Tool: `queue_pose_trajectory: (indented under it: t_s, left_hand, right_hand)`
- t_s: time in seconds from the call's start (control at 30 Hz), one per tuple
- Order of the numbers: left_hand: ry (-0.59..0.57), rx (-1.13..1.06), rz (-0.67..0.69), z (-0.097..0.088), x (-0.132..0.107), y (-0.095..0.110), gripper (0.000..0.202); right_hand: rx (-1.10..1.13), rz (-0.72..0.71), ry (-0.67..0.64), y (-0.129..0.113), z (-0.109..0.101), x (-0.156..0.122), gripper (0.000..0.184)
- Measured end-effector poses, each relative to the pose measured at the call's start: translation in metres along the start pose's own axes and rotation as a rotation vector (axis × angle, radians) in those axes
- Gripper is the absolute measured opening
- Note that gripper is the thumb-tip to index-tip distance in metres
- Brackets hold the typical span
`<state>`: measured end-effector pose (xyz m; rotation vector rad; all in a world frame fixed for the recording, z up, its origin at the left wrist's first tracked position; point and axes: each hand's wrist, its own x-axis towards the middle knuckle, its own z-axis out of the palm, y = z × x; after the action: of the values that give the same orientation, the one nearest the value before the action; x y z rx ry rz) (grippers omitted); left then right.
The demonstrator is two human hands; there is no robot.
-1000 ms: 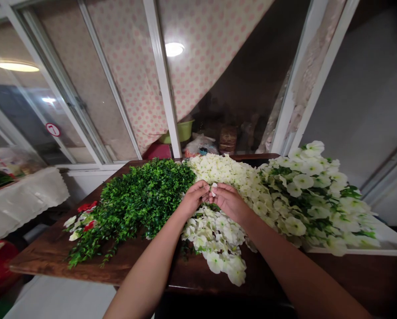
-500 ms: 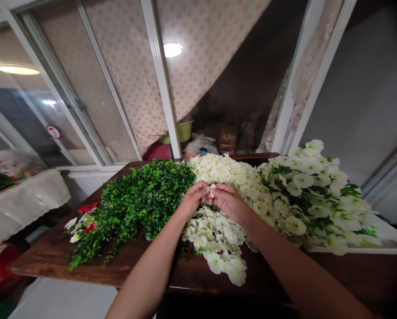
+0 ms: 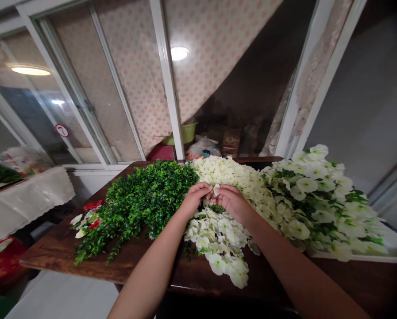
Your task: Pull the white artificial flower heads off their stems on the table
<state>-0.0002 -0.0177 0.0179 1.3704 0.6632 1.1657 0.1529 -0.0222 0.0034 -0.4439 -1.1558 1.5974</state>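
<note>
While left grip (image 3: 196, 194) and right grip (image 3: 232, 200) pinch it, a white flower (image 3: 216, 188) sits between.

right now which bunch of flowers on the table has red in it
The small red-and-white cluster on the wooden table, left of the green foliage; the white flowers further right show no red.

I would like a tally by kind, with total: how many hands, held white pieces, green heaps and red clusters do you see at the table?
Hands: 2 (left hand, right hand)
White piece, held: 1
Green heap: 1
Red clusters: 2
Total: 6
White flowers overlap too much to count.
</note>
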Motion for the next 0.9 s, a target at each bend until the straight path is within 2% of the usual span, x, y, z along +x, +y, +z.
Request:
queue_pose_trajectory:
  t_s: [0.27, 0.5, 0.6, 0.67, 0.73, 0.9]
  left_hand:
    - [0.025, 0.014, -0.025, 0.004, 0.0, -0.002, 0.026]
    - [-0.077, 0.07, -0.001, 0.001, 0.001, -0.002, 0.031]
    - [-0.098, 0.117, 0.01, -0.003, 0.004, -0.006, 0.033]
    - [-0.052, 0.133, 0.019, -0.004, 0.005, -0.009, 0.034]
    - [0.017, 0.117, 0.013, -0.004, 0.006, -0.009, 0.036]
    - [0.137, 0.047, -0.055, -0.005, 0.006, -0.006, 0.045]
  right_hand:
    - [-0.031, -0.034, 0.028, 0.004, -0.002, 0.0, 0.015]
    - [-0.095, -0.012, 0.016, 0.004, -0.007, 0.0, 0.016]
    - [-0.128, -0.004, 0.057, 0.001, -0.008, 0.001, 0.019]
    - [-0.192, -0.023, 0.12, -0.002, -0.006, 0.002, 0.022]
    - [-0.329, -0.104, 0.238, -0.006, -0.005, 0.003, 0.025]
    - [-0.727, -0.502, 0.631, -0.034, 0.0, -0.005, 0.026]
